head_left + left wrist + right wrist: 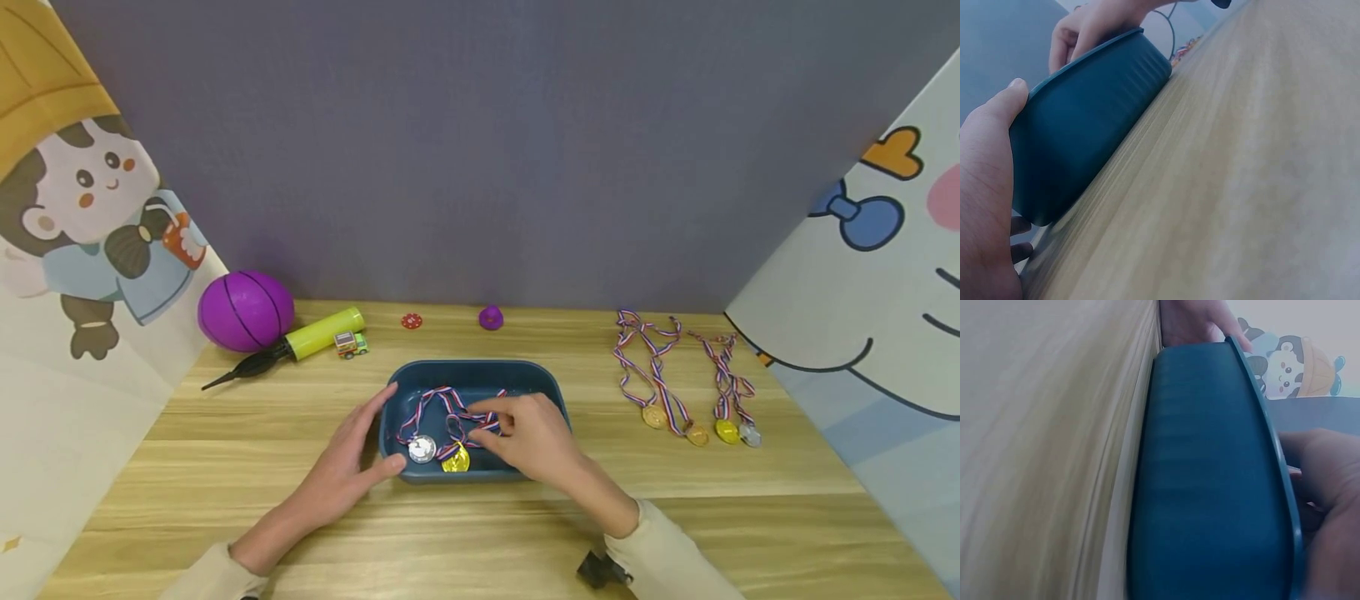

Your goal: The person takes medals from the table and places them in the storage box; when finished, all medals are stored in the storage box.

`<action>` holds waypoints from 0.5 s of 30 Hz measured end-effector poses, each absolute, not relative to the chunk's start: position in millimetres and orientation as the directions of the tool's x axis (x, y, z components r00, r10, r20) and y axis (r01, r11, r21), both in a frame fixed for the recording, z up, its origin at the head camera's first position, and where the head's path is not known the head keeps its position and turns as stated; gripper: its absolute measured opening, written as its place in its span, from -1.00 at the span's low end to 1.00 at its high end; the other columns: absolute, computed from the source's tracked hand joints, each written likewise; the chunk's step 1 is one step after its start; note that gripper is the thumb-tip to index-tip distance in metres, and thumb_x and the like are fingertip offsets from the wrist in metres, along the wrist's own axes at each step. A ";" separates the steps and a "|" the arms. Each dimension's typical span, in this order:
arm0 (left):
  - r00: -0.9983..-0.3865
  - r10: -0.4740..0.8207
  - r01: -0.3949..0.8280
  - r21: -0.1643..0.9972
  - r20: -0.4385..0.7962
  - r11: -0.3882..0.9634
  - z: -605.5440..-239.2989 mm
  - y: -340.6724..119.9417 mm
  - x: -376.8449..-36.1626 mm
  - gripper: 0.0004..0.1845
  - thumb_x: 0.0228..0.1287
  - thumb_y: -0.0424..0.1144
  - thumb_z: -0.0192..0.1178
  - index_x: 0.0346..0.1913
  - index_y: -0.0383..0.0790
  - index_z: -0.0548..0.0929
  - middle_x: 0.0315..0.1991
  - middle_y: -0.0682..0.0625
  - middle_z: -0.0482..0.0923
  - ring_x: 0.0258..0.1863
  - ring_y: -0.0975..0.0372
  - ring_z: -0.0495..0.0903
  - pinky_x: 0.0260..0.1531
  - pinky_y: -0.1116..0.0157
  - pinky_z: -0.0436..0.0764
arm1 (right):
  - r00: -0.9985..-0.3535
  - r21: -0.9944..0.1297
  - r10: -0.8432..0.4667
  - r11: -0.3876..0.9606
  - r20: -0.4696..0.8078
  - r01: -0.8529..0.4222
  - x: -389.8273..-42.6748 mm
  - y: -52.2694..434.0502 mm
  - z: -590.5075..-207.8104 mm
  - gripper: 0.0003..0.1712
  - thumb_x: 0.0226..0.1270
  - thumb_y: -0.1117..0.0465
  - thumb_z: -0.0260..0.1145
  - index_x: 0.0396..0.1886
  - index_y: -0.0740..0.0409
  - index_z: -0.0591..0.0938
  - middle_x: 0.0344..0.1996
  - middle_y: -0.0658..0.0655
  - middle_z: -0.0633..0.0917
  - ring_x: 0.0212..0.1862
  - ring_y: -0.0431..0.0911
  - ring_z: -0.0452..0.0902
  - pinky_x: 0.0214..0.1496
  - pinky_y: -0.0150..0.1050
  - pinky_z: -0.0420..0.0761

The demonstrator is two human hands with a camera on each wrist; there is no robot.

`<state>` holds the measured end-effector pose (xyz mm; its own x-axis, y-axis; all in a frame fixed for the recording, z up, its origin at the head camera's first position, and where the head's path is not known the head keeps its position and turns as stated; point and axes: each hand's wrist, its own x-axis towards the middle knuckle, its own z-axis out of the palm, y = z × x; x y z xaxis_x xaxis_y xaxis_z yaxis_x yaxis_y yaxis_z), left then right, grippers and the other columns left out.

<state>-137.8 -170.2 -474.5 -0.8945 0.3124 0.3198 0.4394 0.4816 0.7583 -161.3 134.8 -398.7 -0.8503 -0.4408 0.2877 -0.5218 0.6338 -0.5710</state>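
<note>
fingers [487, 410] pinch ribbon [450, 400] in bin [472, 375] | left hand [345, 462] flat on bin | spare medals [686, 379] right

Two bare hands, left hand [341, 467] and right hand [536, 437], without rings or gloves. Cream long sleeves [675, 558] ending at the wrists, cuffs loose. Small black device [598, 570] strapped under the right wrist. Short, plain fingernails.
</note>
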 end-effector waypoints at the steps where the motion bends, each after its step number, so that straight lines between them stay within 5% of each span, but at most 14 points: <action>1: -0.893 0.314 0.442 0.757 0.322 0.482 -474.5 -170.0 -137.9 0.02 0.46 -0.06 0.45 0.83 0.17 0.09 0.73 -0.27 0.20 0.62 -0.37 0.26 0.42 -0.61 0.25 | -0.848 -0.580 -0.433 0.621 0.307 -0.527 -160.8 137.4 -399.2 -0.67 0.32 0.20 0.71 0.04 0.18 0.91 -0.77 -0.31 0.10 -0.66 -0.40 -0.06 -0.53 -0.40 0.07; 15: -0.896 0.311 0.436 0.757 0.316 0.486 -475.4 -169.7 -137.9 0.03 0.47 -0.04 0.45 0.83 0.19 0.08 0.73 -0.28 0.20 0.61 -0.39 0.25 0.40 -0.63 0.24 | -0.795 -0.619 -0.363 0.498 0.487 -0.607 -160.1 170.8 -408.7 -0.66 0.28 0.35 0.69 0.05 0.21 0.89 -0.71 -0.30 0.14 -0.60 -0.44 -0.06 -0.49 -0.43 0.14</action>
<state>-137.9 -169.7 -475.4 -0.8964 0.3110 0.3158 0.4356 0.4863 0.7575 -160.1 170.8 -408.7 -0.7947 -0.3631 0.4865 -0.6068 0.4981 -0.6195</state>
